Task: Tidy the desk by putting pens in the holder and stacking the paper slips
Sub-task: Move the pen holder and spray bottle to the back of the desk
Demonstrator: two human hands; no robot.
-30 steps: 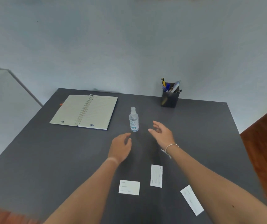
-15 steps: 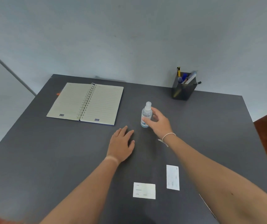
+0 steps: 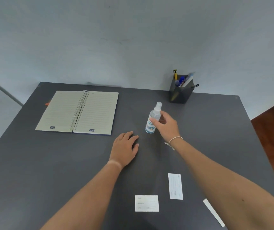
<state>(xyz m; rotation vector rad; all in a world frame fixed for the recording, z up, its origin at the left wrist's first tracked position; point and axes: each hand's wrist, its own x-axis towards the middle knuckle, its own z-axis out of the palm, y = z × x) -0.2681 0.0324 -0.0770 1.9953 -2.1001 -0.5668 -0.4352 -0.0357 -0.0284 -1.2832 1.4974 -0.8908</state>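
Observation:
A dark pen holder (image 3: 181, 93) stands at the desk's far right edge with several pens (image 3: 182, 79) in it. Three white paper slips lie apart near the front: one (image 3: 147, 203) in the middle, one (image 3: 175, 186) to its right, and a third (image 3: 213, 212) partly hidden under my right forearm. My right hand (image 3: 167, 125) grips a clear sanitizer spray bottle (image 3: 152, 119), which stands upright on the desk. My left hand (image 3: 125, 147) rests flat on the desk, palm down, holding nothing.
An open spiral notebook (image 3: 78, 112) lies at the back left of the grey desk (image 3: 50, 163). A small orange item (image 3: 47, 103) peeks out beside the notebook's left edge. The wall runs behind the desk; wooden floor (image 3: 273, 127) shows at the right.
My right hand reached forward to the spray bottle and closed round it. My left hand dropped flat onto the desk. The view shifted, so everything sits further right in frame.

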